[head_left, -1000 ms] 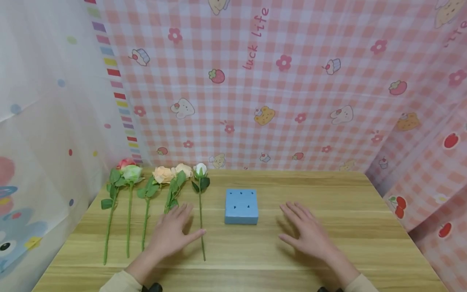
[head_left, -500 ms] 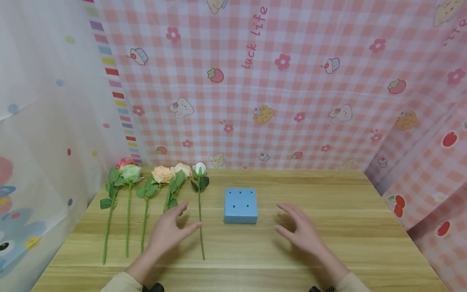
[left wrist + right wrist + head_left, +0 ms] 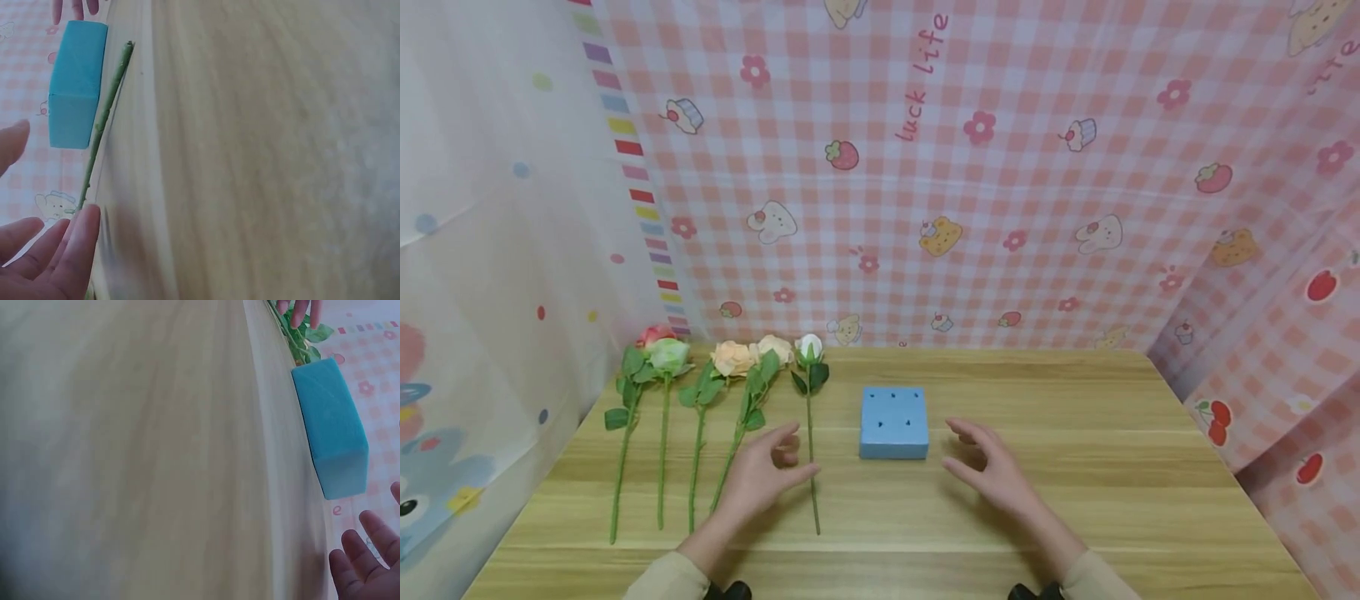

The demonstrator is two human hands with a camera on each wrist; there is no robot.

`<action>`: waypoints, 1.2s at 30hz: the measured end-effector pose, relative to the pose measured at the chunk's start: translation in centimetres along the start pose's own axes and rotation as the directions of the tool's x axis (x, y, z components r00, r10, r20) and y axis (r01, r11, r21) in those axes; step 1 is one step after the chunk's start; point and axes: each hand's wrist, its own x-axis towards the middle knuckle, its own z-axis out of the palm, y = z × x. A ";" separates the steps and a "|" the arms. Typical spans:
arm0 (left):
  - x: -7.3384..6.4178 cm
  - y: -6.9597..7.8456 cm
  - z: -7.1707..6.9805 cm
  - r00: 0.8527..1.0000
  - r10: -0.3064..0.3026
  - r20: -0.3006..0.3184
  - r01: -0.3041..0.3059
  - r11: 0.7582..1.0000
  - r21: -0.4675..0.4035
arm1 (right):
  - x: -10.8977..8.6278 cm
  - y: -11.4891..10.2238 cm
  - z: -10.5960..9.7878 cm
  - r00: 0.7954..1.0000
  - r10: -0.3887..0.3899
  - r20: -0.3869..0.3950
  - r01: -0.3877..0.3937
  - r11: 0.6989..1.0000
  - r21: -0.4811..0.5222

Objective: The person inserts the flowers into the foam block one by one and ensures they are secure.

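In the head view, a square blue block (image 3: 893, 442) with several small dark holes on top sits mid-table. My right hand (image 3: 992, 475) hovers just right of it, fingers loosely bent and holding nothing. My left hand (image 3: 756, 475) is to the block's left, relaxed fingers around nothing, its thumb tip just past the stem of a white rose (image 3: 810, 348). Whether it touches that stem I cannot tell. In the left wrist view, the green stem (image 3: 106, 112) runs between the fingers and the block (image 3: 76, 81). The right wrist view has the block (image 3: 331, 412) apart from my fingertips (image 3: 354, 540).
Left of the white rose lie a cream rose (image 3: 773, 348), a peach rose (image 3: 733, 358), a pale green rose (image 3: 667, 357) and a red rose (image 3: 653, 335), stems toward me on the wooden table (image 3: 1075, 400). A checked pink cloth (image 3: 880, 208) hangs behind.
My right hand has moved left, closer to the block, and its fingers bend more. The left hand has shifted slightly right and its fingers have curled a little. Roses and block stay put.
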 end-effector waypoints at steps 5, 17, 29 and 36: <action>0.3 -0.1 0.3 0.999 -0.027 0.039 0.027 1.000 -0.009 | 0.6 0.0 0.7 1.000 0.008 0.028 -0.009 0.999 0.037; 0.7 -0.4 1.1 0.996 -0.017 0.082 0.017 1.000 0.003 | 2.2 -0.3 1.9 0.997 0.054 0.062 -0.058 0.997 0.059; 1.4 -1.1 1.4 0.992 0.021 0.125 -0.030 0.997 0.072 | 3.5 0.0 2.3 0.995 0.031 0.092 -0.040 0.995 0.093; 1.7 -1.1 1.7 0.992 0.027 0.120 -0.043 0.990 0.137 | 3.6 0.0 2.6 0.995 0.046 0.090 -0.055 0.993 0.106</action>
